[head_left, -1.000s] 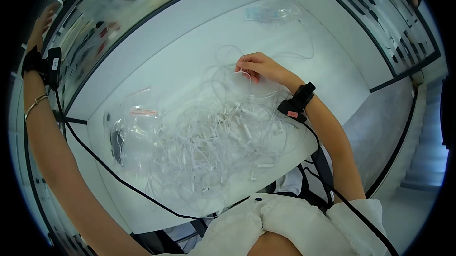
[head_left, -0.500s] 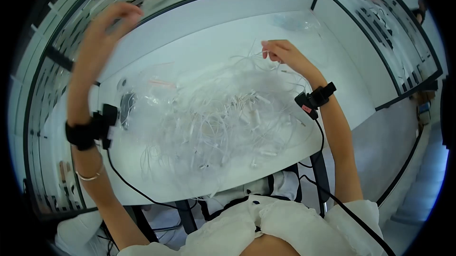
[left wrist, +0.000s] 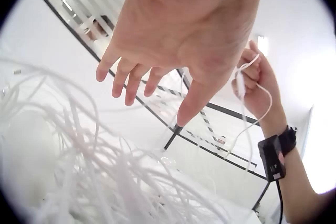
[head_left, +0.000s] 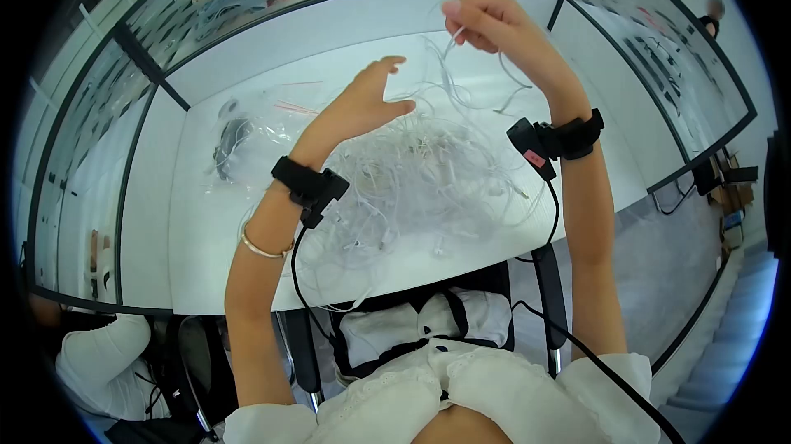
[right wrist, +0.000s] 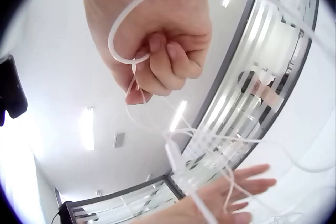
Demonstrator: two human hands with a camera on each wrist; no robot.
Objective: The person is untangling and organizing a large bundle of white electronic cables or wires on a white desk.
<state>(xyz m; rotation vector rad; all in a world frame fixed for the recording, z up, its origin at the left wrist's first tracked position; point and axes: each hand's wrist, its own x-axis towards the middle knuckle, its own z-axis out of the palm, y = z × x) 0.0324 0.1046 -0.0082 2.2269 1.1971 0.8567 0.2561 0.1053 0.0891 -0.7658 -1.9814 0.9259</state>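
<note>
My right hand (head_left: 501, 30) is raised over the far part of the table and pinches a thin white cable (right wrist: 128, 11), its fingers curled. The cable loops over the hand, and more strands hang below it, one with a small white in-line piece (left wrist: 241, 84). To the left, my left hand (head_left: 356, 108) reaches toward the hanging strands with fingers and thumb spread, holding nothing. Beneath both hands lies a tangled pile of white cables (head_left: 428, 172), from which strands run up toward the right hand.
Clear plastic bags (head_left: 276, 127) lie on the left of the white table (head_left: 206, 254), near a dark object (head_left: 231, 147). Low white panels (head_left: 362, 16) with glass above enclose the far side and both ends. Black leads (head_left: 299, 279) run from both wrist cameras.
My left hand has come from the far left in over the table. My right hand has risen and moved farther off, lifting the cable above the pile.
</note>
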